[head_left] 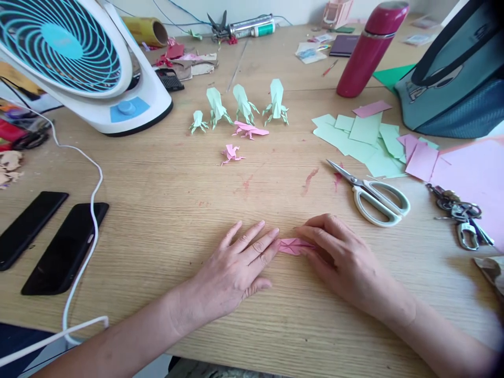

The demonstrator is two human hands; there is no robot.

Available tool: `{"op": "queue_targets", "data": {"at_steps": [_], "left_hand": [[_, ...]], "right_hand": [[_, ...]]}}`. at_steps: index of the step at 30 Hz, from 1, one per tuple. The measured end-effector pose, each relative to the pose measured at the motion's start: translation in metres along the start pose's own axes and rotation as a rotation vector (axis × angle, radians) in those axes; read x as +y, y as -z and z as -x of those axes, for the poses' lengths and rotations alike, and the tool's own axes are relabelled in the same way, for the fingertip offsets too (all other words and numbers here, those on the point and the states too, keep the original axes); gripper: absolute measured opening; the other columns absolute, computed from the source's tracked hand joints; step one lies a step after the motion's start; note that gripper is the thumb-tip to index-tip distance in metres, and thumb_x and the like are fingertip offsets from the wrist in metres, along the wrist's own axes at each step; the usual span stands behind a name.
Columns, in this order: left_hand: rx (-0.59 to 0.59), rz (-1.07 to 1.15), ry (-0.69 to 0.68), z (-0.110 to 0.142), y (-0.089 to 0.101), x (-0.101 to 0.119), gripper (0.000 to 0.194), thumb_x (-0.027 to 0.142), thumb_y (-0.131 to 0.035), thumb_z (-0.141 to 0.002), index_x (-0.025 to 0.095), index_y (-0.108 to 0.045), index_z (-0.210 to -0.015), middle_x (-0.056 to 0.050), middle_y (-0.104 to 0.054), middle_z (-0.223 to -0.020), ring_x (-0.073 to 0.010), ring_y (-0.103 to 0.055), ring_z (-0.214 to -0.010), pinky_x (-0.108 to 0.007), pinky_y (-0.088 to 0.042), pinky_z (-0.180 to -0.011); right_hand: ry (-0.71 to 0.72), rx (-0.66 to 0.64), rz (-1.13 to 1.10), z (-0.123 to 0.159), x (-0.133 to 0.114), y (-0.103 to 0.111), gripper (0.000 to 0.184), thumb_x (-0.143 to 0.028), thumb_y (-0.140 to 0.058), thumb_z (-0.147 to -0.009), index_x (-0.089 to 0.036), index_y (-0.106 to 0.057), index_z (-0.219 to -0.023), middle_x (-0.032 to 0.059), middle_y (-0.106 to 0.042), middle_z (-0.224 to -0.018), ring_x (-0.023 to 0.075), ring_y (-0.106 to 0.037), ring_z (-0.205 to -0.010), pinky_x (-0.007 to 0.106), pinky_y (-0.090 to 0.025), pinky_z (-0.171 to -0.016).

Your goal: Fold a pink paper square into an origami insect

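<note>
A small folded pink paper (293,245) lies flat on the wooden table (165,189) between my hands. My left hand (236,268) rests palm down with fingers stretched out, its fingertips touching the paper's left end. My right hand (340,257) presses its fingers flat on the paper's right end, covering part of it. Farther back stand several green origami figures (244,107) in a row, with two pink origami figures (240,142) in front of them.
White-handled scissors (374,194) lie to the right, beside loose green and pink paper sheets (374,142) and a key bunch (460,215). A red flask (372,50) and a bag (457,79) stand behind. At the left are a fan (79,63), its white cable (92,210) and two phones (47,236).
</note>
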State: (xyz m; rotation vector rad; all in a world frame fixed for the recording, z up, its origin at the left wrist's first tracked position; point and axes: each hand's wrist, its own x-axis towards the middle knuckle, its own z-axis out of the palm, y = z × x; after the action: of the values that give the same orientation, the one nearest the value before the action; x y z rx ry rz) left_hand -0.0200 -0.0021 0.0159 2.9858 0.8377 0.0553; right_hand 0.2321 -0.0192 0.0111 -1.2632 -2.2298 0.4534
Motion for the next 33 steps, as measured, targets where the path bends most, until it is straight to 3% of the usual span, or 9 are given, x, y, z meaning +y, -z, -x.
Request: {"op": "queue_targets", "data": {"at_steps": [4, 9, 14, 18, 22, 26, 29, 33], "left_hand": [[0.126, 0.057, 0.022, -0.007, 0.002, 0.002, 0.04, 0.021, -0.048, -0.101, 0.013, -0.052, -0.14, -0.009, -0.05, -0.15, -0.0273, -0.042, -0.14, -0.048, -0.035, -0.114], [0.252, 0.242, 0.126, -0.019, 0.001, 0.008, 0.019, 0.025, -0.059, -0.097, 0.017, -0.066, -0.112, -0.008, -0.064, -0.129, -0.0215, -0.057, -0.118, -0.039, -0.047, -0.099], [0.193, 0.405, 0.312, -0.038, 0.004, 0.013, 0.024, 0.039, -0.069, -0.088, 0.017, -0.065, -0.095, -0.005, -0.065, -0.102, -0.0215, -0.057, -0.099, -0.036, -0.047, -0.087], [0.117, 0.49, 0.352, -0.052, 0.011, 0.012, 0.018, 0.027, -0.074, -0.085, 0.017, -0.061, -0.078, 0.0, -0.063, -0.085, -0.0179, -0.058, -0.085, -0.03, -0.043, -0.077], [0.043, 0.681, 0.332, -0.062, 0.023, 0.007, 0.013, 0.022, -0.068, -0.087, 0.017, -0.059, -0.079, 0.003, -0.063, -0.074, -0.0124, -0.057, -0.069, -0.025, -0.04, -0.067], [0.021, 0.898, 0.317, -0.07, 0.041, 0.0, 0.017, 0.028, -0.073, -0.083, 0.018, -0.062, -0.091, 0.002, -0.066, -0.077, -0.0126, -0.062, -0.072, -0.021, -0.042, -0.063], [0.066, 1.013, 0.307, -0.075, 0.048, -0.002, 0.018, 0.016, -0.073, -0.078, 0.018, -0.063, -0.093, 0.002, -0.069, -0.078, -0.0125, -0.065, -0.075, -0.021, -0.046, -0.067], [0.148, 1.22, 0.229, -0.079, 0.041, -0.002, 0.027, 0.01, -0.074, -0.074, 0.017, -0.063, -0.097, 0.002, -0.072, -0.08, -0.0122, -0.066, -0.077, -0.024, -0.05, -0.079]], "right_hand": [[-0.037, -0.012, 0.005, -0.006, -0.003, -0.004, 0.013, -0.021, -0.055, -0.097, -0.018, -0.066, -0.102, 0.0088, -0.06, -0.095, 0.0202, -0.058, -0.086, 0.036, -0.052, -0.078], [-0.11, -0.046, -0.001, -0.007, -0.008, -0.008, 0.003, -0.019, -0.06, -0.093, -0.018, -0.062, -0.091, 0.0065, -0.058, -0.09, 0.0204, -0.057, -0.082, 0.036, -0.05, -0.077], [-0.135, -0.075, -0.041, -0.005, -0.009, -0.007, 0.007, -0.015, -0.06, -0.091, -0.019, -0.059, -0.086, 0.0052, -0.059, -0.089, 0.0196, -0.056, -0.083, 0.034, -0.046, -0.076], [-0.186, -0.092, -0.178, -0.003, -0.007, -0.002, 0.006, -0.017, -0.058, -0.091, -0.02, -0.059, -0.086, 0.0038, -0.063, -0.086, 0.0185, -0.058, -0.08, 0.032, -0.045, -0.074], [-0.285, -0.13, -0.462, 0.003, -0.002, 0.005, 0.008, -0.025, -0.057, -0.093, -0.021, -0.063, -0.091, 0.0027, -0.066, -0.086, 0.0168, -0.059, -0.077, 0.028, -0.044, -0.066], [-0.352, -0.101, -0.573, 0.007, 0.003, 0.006, 0.017, -0.032, -0.058, -0.093, -0.02, -0.065, -0.083, -0.0005, -0.06, -0.073, 0.0133, -0.05, -0.066, 0.025, -0.037, -0.057], [-0.357, -0.111, -0.613, 0.008, 0.005, 0.005, 0.022, -0.037, -0.061, -0.092, -0.019, -0.064, -0.079, -0.0024, -0.054, -0.069, 0.0119, -0.044, -0.063, 0.025, -0.033, -0.055], [-0.341, -0.142, -0.65, 0.008, 0.007, 0.002, 0.031, -0.045, -0.061, -0.091, -0.019, -0.062, -0.075, -0.0014, -0.055, -0.069, 0.0125, -0.043, -0.063, 0.026, -0.033, -0.056]]}}
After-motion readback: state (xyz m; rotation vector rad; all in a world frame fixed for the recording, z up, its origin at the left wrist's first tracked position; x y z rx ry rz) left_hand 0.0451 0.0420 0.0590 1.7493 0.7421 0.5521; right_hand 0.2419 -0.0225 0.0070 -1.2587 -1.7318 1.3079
